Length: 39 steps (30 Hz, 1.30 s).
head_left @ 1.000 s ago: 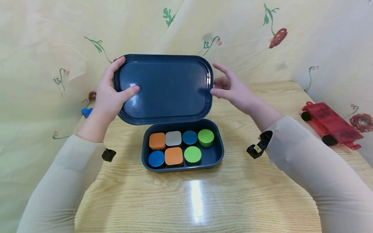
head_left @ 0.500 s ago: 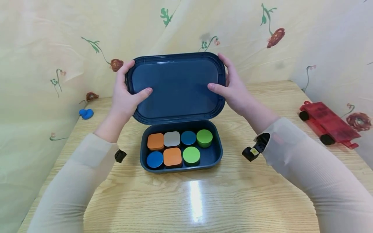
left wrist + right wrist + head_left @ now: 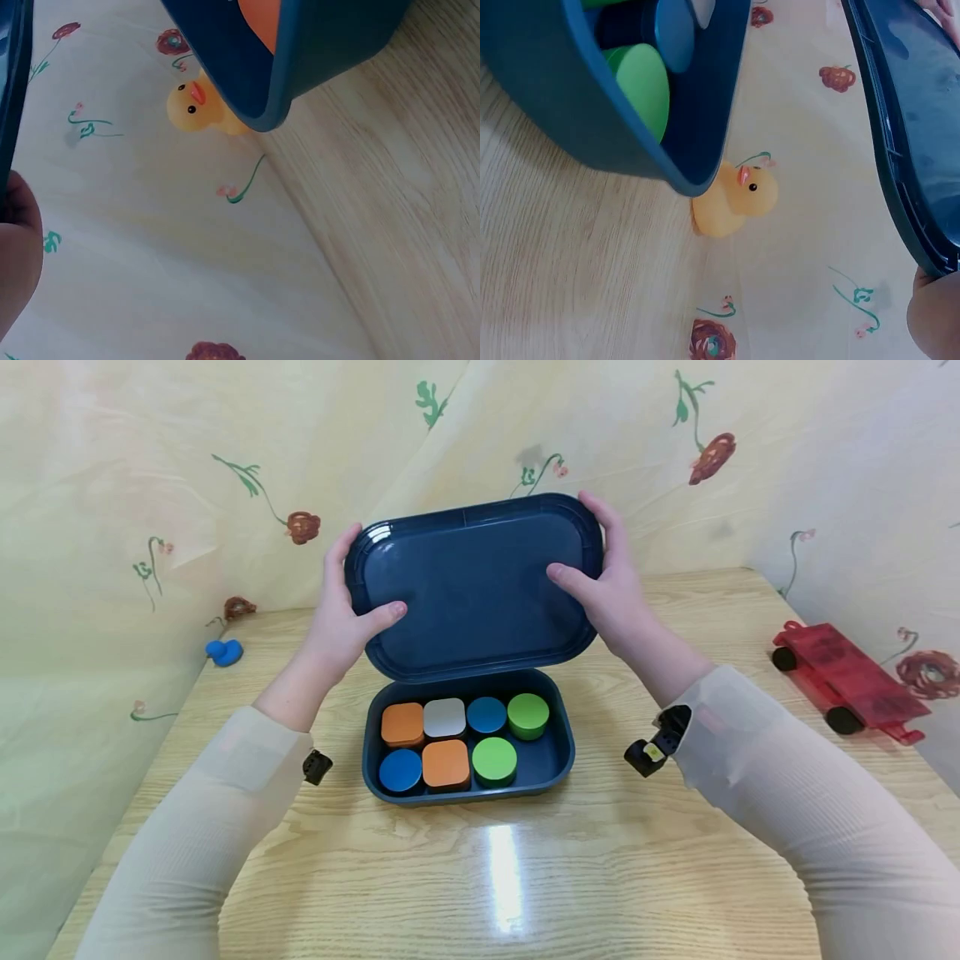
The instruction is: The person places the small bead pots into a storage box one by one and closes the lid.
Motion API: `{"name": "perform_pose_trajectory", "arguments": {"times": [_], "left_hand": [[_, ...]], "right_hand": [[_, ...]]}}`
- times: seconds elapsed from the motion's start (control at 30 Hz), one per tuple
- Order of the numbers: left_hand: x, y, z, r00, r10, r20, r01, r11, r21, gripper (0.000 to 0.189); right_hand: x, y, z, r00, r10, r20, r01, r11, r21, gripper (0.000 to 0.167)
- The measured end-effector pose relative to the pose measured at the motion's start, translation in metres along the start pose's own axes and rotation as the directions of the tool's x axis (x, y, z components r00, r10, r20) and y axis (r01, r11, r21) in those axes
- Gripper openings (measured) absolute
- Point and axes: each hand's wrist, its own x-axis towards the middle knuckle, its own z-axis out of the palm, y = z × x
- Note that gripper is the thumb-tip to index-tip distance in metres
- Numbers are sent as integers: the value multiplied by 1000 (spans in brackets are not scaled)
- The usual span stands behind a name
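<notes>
A dark blue lid, rectangular with rounded corners, is held up in both hands, its rimmed inner side facing me and its right end higher. My left hand grips the left end, thumb on the inner face. At the right end my right hand holds it the same way. Below the lid stands the dark blue box on the table. Inside are orange blocks, a white block, blue round blocks and green round blocks. The fingers behind the lid are hidden.
On the wooden table a blue duck sits at the back left and a red toy cart at the right. A yellow duck appears behind the box in both wrist views. A flowered cloth hangs behind.
My right hand came onto the lid's right end, where it had only been near or touching the edge. The lid shifted right, and its right end rose. The box and blocks stayed put.
</notes>
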Motion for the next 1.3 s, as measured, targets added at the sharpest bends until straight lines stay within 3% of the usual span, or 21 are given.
{"name": "perform_pose_trajectory", "arguments": {"times": [0.13,0.23,0.4,0.57,0.7,0.77,0.87,1.0,1.13,1.3], "left_hand": [[-1,0,1,998,5,55,-4,1000,-28,86],[-3,0,3,999,29,43,-25,996,-80,81],[-5,-2,6,988,134,-75,-146,972,-182,70],[-8,-5,4,962,225,-158,-244,964,-111,66],[-11,-5,0,952,258,-167,-270,962,-50,67],[-13,-5,-2,955,257,-150,-263,964,-26,68],[-15,-8,-5,964,239,-116,-239,971,8,70],[-17,-11,-9,975,211,-69,-211,977,7,64],[-15,-7,-11,983,182,-27,-182,983,-15,57],[-14,3,-12,995,97,-24,-99,983,-157,43]], "right_hand": [[-1,4,-4,997,-56,-43,54,997,-62,73],[-4,7,-5,995,-96,-34,91,987,-131,77],[-7,11,-4,989,-130,73,140,978,-155,80],[-11,9,-7,970,-108,216,124,990,-63,70],[-15,3,-11,943,-56,327,93,991,-99,52],[-17,-1,-13,928,-33,371,87,988,-129,48],[-18,-5,-13,908,-14,419,88,984,-157,53],[-18,-8,-10,911,9,411,113,956,-271,76],[-16,-7,-8,922,-41,384,163,943,-291,79],[-12,-4,-8,909,-152,387,254,941,-226,70]]}}
